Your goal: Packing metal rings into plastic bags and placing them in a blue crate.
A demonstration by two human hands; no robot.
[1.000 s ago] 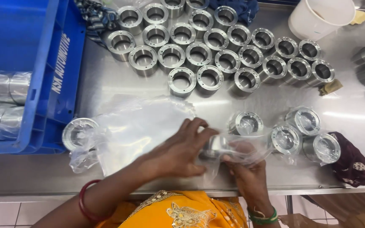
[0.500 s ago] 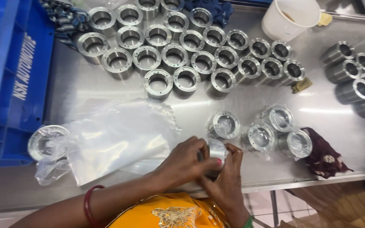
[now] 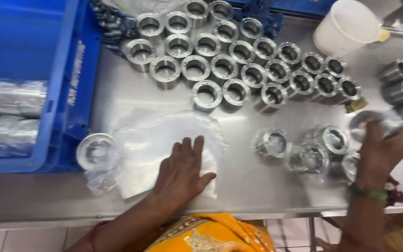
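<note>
Two hands down: your left hand (image 3: 183,170) lies flat, fingers spread, on the clear plastic bags (image 3: 157,144) beside a bagged ring (image 3: 96,151). Your right hand (image 3: 381,149) curls round a bagged metal ring (image 3: 371,122), blurred, near other wrapped rings (image 3: 316,156).

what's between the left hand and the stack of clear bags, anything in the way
Nothing visible. The left hand already lies flat on the stack of clear bags, palm down. A bagged metal ring sits at the stack's left edge, clear of the hand.
</note>
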